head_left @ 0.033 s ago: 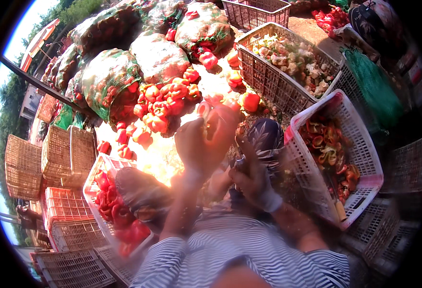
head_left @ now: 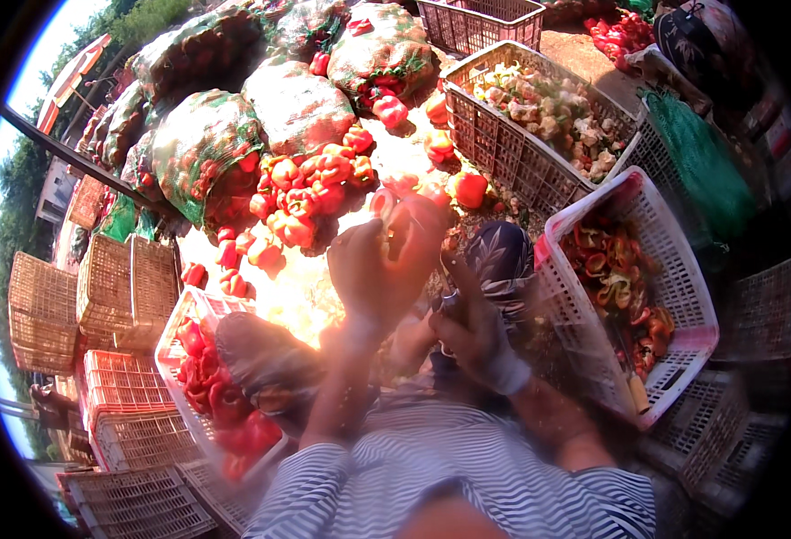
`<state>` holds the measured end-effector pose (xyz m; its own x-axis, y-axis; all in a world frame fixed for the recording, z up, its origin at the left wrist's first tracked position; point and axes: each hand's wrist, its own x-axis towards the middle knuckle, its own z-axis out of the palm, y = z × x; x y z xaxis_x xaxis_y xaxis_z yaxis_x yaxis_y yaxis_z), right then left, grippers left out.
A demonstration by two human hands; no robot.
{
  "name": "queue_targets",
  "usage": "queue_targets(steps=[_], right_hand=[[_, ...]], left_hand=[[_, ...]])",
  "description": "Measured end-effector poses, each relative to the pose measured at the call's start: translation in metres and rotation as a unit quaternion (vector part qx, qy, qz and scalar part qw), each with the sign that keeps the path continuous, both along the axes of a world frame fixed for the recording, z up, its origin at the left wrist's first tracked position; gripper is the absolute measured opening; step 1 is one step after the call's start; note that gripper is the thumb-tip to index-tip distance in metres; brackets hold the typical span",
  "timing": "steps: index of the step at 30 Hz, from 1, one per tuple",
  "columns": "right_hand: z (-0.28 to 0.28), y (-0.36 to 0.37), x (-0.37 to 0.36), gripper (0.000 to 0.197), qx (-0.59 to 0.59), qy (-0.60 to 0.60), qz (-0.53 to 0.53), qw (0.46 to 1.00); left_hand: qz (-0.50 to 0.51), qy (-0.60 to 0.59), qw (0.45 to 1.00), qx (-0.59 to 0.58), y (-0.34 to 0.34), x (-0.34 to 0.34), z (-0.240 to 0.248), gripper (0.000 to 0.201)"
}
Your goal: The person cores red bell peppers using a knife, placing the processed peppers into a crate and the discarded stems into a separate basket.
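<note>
My left hand (head_left: pixel 358 274) is closed around a red bell pepper (head_left: pixel 416 235), raised in front of me and partly washed out by glare. Just right of it, my right hand (head_left: pixel 478 340) is closed on a small tool (head_left: pixel 450 304) with a shiny metal part; its kind is hard to make out, as the fingers cover most of it. To the left of my knees, a white crate (head_left: pixel 167 359) holds red peppers (head_left: pixel 220 395). On the right, a white crate with a pink rim (head_left: pixel 694 296) contains cut pepper pieces (head_left: pixel 613 269), and a wooden handle (head_left: pixel 638 393) sticks up at its near end.
Whole red peppers (head_left: pixel 310 184) lie heaped on the ground ahead, before several full mesh sacks (head_left: pixel 202 148). A brown crate (head_left: pixel 521 171) of pale pepper cores stands at far right, beside green netting (head_left: pixel 701 171). Stacked crates (head_left: pixel 135 382) line the left; a dark pole (head_left: pixel 85 162) slants there.
</note>
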<state>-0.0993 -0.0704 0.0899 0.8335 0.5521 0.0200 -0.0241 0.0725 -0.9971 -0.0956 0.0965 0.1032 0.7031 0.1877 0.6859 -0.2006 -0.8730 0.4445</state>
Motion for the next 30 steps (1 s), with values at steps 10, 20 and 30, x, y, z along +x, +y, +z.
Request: queue_targets(steps=[10, 20, 30], right_hand=[[-0.04, 0.015, -0.021, 0.073, -0.034, 0.089, 0.015, 0.995], [-0.076, 0.024, -0.028, 0.069, -0.082, 0.148, 0.057, 0.984], [-0.072, 0.043, 0.032, 0.041, -0.135, -0.124, -0.165, 0.969]], left_hand=[[-0.022, 0.008, 0.978, -0.208, 0.025, -0.001, -0.044, 0.053], [-0.069, 0.029, 0.638, -0.766, 0.04, 0.007, -0.135, 0.043], [-0.038, 0.051, 0.776, -0.627, 0.046, -0.002, -0.114, 0.043]])
